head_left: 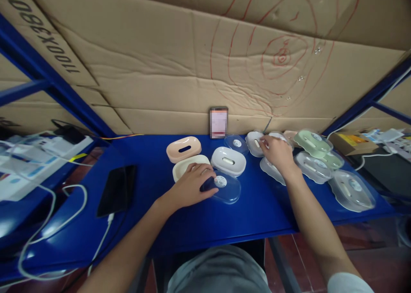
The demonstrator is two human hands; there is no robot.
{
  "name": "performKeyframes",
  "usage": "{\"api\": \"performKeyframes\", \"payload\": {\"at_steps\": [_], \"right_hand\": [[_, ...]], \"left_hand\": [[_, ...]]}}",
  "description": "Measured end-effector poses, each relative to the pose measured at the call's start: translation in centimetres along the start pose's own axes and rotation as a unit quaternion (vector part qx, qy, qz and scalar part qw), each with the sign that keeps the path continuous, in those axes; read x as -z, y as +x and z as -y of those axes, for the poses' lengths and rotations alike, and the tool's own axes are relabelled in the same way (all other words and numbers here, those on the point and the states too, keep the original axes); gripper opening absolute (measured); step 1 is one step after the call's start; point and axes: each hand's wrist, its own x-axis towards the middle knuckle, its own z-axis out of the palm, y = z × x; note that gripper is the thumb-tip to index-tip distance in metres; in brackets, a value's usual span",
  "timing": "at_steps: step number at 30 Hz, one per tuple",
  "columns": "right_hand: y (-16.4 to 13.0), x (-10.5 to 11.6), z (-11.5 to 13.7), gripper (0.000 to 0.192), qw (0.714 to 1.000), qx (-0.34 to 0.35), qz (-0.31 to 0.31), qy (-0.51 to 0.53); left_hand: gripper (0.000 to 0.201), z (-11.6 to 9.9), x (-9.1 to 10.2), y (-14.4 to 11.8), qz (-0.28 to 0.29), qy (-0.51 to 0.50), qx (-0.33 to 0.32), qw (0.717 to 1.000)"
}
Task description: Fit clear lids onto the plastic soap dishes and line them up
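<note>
The clear oval plastic lid with a round white sticker point(224, 189) lies flat on the blue metal shelf top point(224, 224), just in front of the white oval soap dish point(228, 160). The left hand point(192, 183) rests palm-down over the lid's left end, fingers curled loosely together along its edge; whether they grip it or only press on it I cannot tell. The right hand point(278, 153) reaches to the far cluster, fingertips pinched on the grey-white oval dish point(255, 143) near the cardboard backing point(205, 70).

As a judgement, the work looks part-way: to the right, a green dish point(311, 142) and several clear-lidded dishes point(351, 190) appear assembled and stacked close, while the peach oval dish with a slot point(183, 148), the cream dish point(186, 164) and the white one sit uncovered, and another loose clear lid point(236, 143) lies behind.

The cream dish is partly hidden by the left hand. A small upright card point(218, 122) is blurred. A black phone on a white cable point(116, 189) lies well to the left; items at both edges are too distorted to read
</note>
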Motion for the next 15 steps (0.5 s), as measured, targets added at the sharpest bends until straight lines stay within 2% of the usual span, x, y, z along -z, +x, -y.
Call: {"api": "performKeyframes", "payload": {"at_steps": [4, 8, 11, 13, 15], "right_hand": [[-2.2, 0.4, -1.5, 0.045, 0.995, 0.0, 0.1, -0.022], [-3.5, -0.1, -4.7, 0.072, 0.986, 0.012, 0.166, -0.03], [-3.7, -0.9, -6.0, 0.082, 0.984, 0.023, 0.175, -0.029], [-3.8, -1.3, -6.0, 0.076, 0.985, 0.053, 0.162, -0.002], [-4.0, -1.2, -5.4, 0.063, 0.987, 0.098, 0.116, 0.043]], "left_hand": [[0.024, -0.2, 0.0, 0.0, 0.002, 0.0, 0.013, 1.0], [0.026, 0.0, -0.2, -0.1, -0.005, 0.0, 0.002, 1.0], [0.027, 0.1, -0.4, -0.2, -0.015, 0.003, 0.001, 1.0], [0.028, 0.2, -0.5, -0.2, -0.016, 0.004, 0.008, 1.0], [0.029, 0.2, -0.5, -0.3, -0.016, 0.0, 0.009, 1.0]]}}
